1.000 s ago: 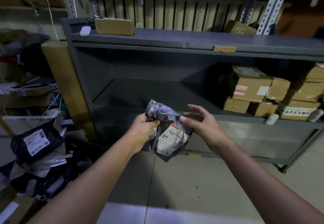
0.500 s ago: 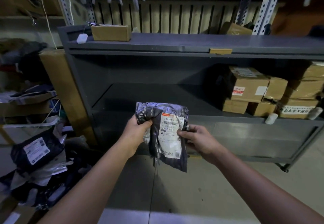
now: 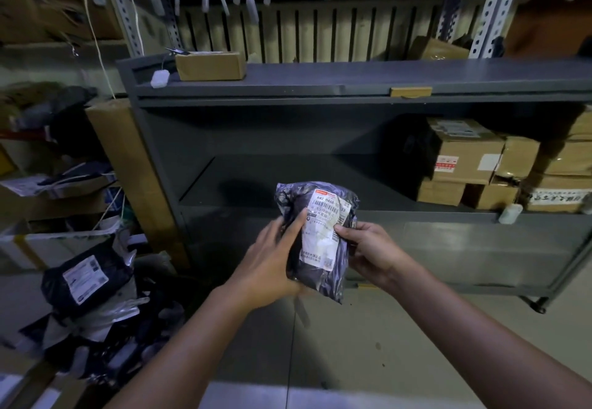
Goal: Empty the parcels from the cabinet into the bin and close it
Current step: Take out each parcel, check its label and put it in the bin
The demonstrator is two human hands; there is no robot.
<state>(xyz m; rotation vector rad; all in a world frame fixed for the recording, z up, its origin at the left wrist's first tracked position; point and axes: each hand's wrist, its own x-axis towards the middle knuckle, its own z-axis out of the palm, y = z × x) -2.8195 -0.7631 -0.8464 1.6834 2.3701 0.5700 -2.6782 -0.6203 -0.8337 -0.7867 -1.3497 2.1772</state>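
The thumb of the right hand presses onto the right edge of a white label, with its other fingers tucked out of sight behind, so this hand pinches the parcel from the right. The left hand lays its thumb long against the label's left edge and closes round the left side of the bag. How far those fingers reach behind cannot be seen.

Between the two hands the parcel, a dark crinkled plastic mailer, stands nearly upright at the centre of the frame, label facing the camera. It is held in front of the grey cabinet, clear of the shelf.

Cardboard boxes are stacked at the right of the cabinet's shelf. A heap of dark mailers lies at the lower left, though whether a bin stands there cannot be told.

The step in hand seems to be carrying one parcel from cabinet to bin, paused over the label. The next move probably calls for one hand to let go and the other to swing the bag toward the lower left. The boxes remain to be emptied before the cabinet is closed.
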